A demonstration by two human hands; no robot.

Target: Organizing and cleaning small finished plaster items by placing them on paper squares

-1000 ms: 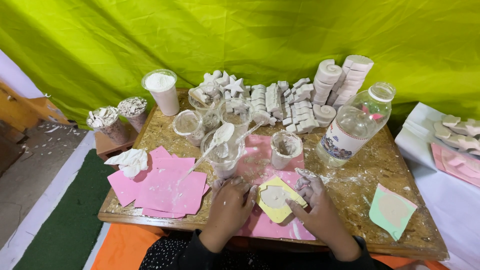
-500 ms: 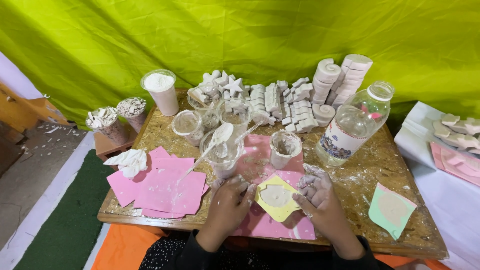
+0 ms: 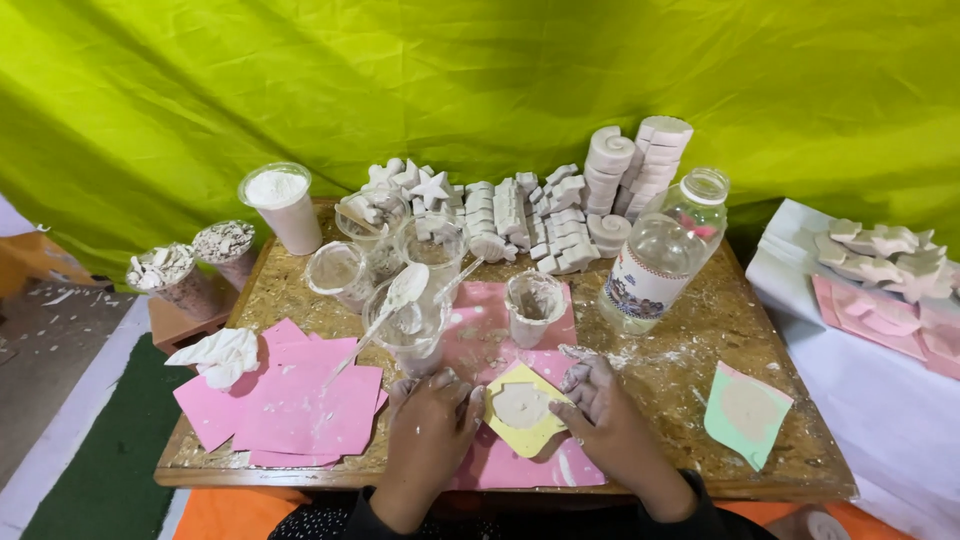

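Note:
A yellow mould (image 3: 524, 410) filled with white plaster lies on pink sheets at the table's near edge. My left hand (image 3: 430, 435) presses against the mould's left side with plaster-dusted fingers. On the mould's right side, my right hand (image 3: 605, 415) grips the edge. Both hands hold the mould flat on the pink sheet (image 3: 480, 345). Just beyond the hands stands a plastic cup (image 3: 412, 325) with a white spoon (image 3: 385, 305) in it, and a second cup (image 3: 534, 308) smeared with plaster.
Pink square sheets (image 3: 290, 405) and a crumpled white cloth (image 3: 222, 355) lie left. Several white cast shapes (image 3: 540, 215) line the back. A clear plastic bottle (image 3: 660, 255), a cup of white powder (image 3: 282, 205) and a green mould (image 3: 745, 412) are on the wooden table (image 3: 700, 340).
The yellow mould has shifted slightly up and to the left between my hands. My right hand moved closer onto its right edge.

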